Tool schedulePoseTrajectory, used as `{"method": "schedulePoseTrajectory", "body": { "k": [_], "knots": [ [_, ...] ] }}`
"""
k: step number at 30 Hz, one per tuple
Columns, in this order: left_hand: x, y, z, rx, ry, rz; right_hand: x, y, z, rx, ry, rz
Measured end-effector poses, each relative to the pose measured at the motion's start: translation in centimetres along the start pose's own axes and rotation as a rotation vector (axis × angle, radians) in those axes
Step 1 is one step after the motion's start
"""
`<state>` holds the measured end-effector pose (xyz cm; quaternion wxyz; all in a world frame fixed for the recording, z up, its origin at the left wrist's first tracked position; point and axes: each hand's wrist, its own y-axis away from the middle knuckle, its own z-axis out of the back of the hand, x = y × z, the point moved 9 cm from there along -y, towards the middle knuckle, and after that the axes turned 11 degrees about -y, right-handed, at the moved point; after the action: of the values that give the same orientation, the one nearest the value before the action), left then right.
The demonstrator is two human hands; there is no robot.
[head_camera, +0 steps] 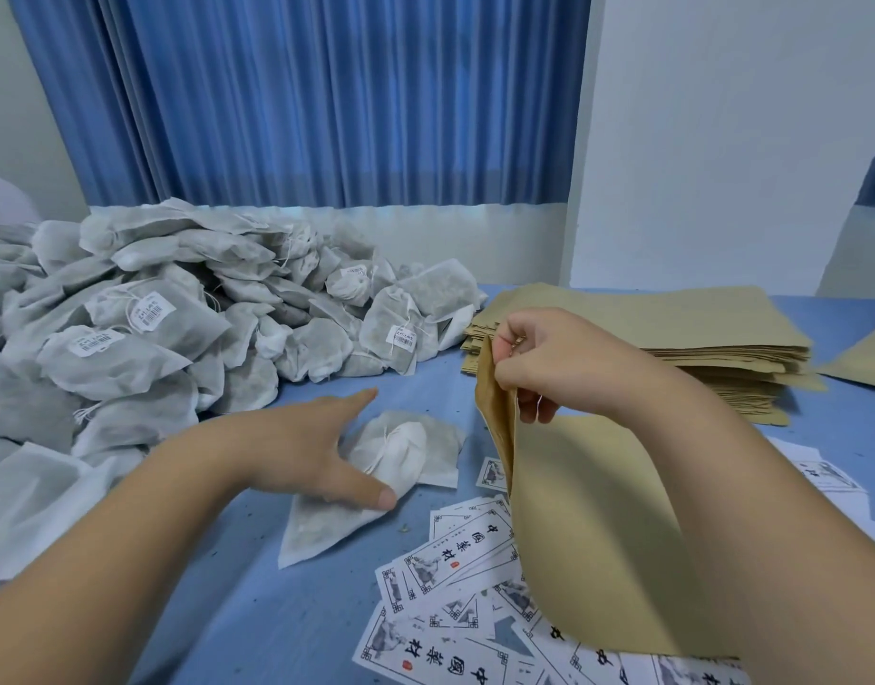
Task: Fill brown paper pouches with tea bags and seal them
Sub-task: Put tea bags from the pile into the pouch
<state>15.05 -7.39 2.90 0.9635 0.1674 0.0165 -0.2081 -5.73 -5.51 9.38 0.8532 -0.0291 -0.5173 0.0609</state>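
Observation:
My right hand (549, 358) pinches the top edge of a brown paper pouch (588, 526) and holds it upright above the table, its mouth spread slightly. My left hand (317, 447) lies spread over a small heap of white tea bags (411, 452) in the middle of the blue table, thumb pressing on one tea bag (317, 531), fingers straight. A big pile of grey-white tea bags (178, 318), some with barcode tags, fills the left side.
A tall stack of flat brown pouches (672, 338) sits at the right rear, another pouch (865, 363) at the far right edge. Printed labels (455, 585) lie scattered near the front. A blue curtain (302, 91) and white wall stand behind the table.

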Motion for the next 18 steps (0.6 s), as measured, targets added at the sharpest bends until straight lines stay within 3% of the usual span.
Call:
{"method": "schedulePoseTrajectory", "body": {
  "k": [2,5,8,18],
  "knots": [
    [0.3,0.7,0.9,-0.080,-0.169,0.113,0.0,0.0,-0.1,0.003,0.005,0.000],
    [-0.8,1.0,1.1,-0.099,-0.237,0.103,0.0,-0.1,-0.3,0.007,0.011,-0.003],
    [-2.1,0.8,0.4,-0.089,-0.268,0.012,0.0,-0.1,-0.3,0.007,0.013,-0.002],
    [-5.6,1.2,2.7,-0.478,-0.100,-0.382,0.1,0.1,-0.1,0.004,0.022,0.010]
  ]
}}
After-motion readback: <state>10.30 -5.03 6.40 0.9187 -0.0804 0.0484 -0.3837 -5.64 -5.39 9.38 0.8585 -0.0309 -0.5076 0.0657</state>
